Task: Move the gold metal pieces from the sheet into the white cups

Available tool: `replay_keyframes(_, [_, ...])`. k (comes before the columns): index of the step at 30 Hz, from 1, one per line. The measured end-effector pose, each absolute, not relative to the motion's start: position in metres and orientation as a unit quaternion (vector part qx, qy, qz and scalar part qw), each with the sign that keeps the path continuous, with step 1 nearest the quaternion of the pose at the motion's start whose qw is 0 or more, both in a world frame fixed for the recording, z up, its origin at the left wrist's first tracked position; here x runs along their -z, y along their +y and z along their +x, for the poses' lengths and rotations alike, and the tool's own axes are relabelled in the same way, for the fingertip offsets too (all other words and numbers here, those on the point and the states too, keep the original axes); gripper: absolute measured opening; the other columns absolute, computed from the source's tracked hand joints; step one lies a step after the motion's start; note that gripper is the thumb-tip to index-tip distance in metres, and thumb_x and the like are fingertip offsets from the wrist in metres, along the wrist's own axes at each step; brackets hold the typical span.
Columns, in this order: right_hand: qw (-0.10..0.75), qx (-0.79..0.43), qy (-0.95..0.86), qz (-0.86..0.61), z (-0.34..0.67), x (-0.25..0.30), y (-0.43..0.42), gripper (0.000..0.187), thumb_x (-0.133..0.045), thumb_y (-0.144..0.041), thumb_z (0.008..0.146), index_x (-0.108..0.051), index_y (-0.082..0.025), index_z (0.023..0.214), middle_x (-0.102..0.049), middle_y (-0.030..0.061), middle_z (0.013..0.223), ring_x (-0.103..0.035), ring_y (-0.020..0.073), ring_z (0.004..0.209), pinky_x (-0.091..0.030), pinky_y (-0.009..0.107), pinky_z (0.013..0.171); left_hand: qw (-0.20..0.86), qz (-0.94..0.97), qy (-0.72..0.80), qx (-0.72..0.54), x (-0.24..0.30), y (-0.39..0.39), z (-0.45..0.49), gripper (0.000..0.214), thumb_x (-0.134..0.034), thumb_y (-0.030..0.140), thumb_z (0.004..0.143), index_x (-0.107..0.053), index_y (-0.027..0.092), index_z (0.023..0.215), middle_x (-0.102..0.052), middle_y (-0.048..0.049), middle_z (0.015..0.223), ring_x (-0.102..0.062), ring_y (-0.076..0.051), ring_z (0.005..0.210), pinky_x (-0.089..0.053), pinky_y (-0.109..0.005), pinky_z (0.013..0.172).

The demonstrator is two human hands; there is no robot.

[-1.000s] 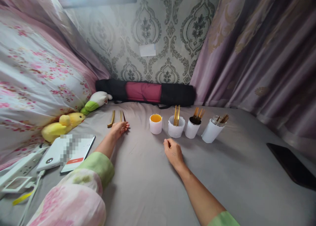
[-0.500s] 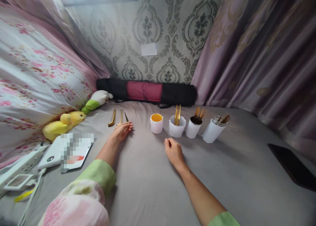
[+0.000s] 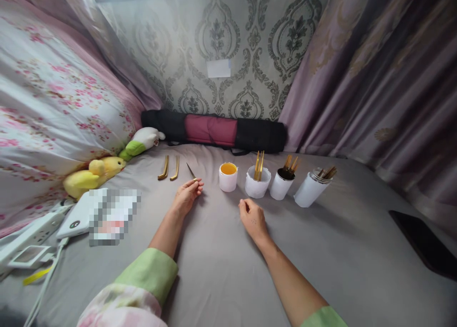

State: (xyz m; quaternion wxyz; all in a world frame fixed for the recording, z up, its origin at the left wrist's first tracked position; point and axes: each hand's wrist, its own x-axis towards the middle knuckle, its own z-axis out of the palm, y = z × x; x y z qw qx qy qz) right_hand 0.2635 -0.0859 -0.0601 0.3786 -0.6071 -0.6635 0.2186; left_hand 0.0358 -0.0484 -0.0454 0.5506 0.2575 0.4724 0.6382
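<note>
My left hand [image 3: 186, 196] pinches the near end of a slim pointed tool that looks like tweezers [image 3: 192, 171]; its dark tip points away and a little left. Left of it, gold tweezers [image 3: 164, 168] with bent ends and a thinner gold pair [image 3: 175, 168] lie on the grey sheet. My right hand [image 3: 253, 218] rests loosely curled on the sheet, with nothing showing in its fingers. Just beyond it stand a white cup with an orange inside [image 3: 228, 180] and a wider white cup [image 3: 257, 189] holding upright gold tweezers [image 3: 259, 166].
To the right are a white cup with a dark inside [image 3: 280, 190] and a tilted white jar [image 3: 310, 192], both holding gold-brown tools. A dark phone [image 3: 424, 241] lies far right. A power strip [image 3: 32, 236], power bank [image 3: 78, 215] and plush toys [image 3: 96, 175] are left; a black-red bag [image 3: 210, 130] lies behind.
My left hand has moved right, carrying the tweezers away from the two gold pairs, so more of those pairs shows. My right hand has stayed in place. The view has shifted slightly.
</note>
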Motion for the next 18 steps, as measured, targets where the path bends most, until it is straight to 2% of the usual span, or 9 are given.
replay_keyframes(10, [0.376, -0.218, -0.666, -0.606, 0.264, 0.057, -0.087, 0.033, -0.037, -0.037, 0.085, -0.06, -0.018, 0.071, -0.062, 0.0032, 0.062, -0.052, 0.0128, 0.056, -0.033, 0.022, 0.056, 0.544, 0.292, 0.463, -0.636, 0.056, -0.068, 0.068, 0.029, -0.067, 0.024, 0.067, -0.061, 0.01, 0.092, -0.063, -0.0058, 0.076, -0.054, -0.006, 0.057, -0.042, -0.017, 0.05])
replay_keyframes(18, [0.375, -0.214, -0.67, -0.604, 0.264, 0.057, -0.087, 0.036, -0.036, -0.038, 0.085, -0.061, -0.018, 0.07, -0.061, 0.003, 0.06, -0.052, 0.0127, 0.055, -0.034, 0.022, 0.056, 0.527, 0.332, 0.476, -0.621, 0.051, -0.08, 0.088, 0.035, -0.066, 0.033, 0.068, -0.061, 0.011, 0.095, -0.063, -0.0065, 0.079, -0.054, -0.007, 0.057, -0.042, -0.018, 0.05])
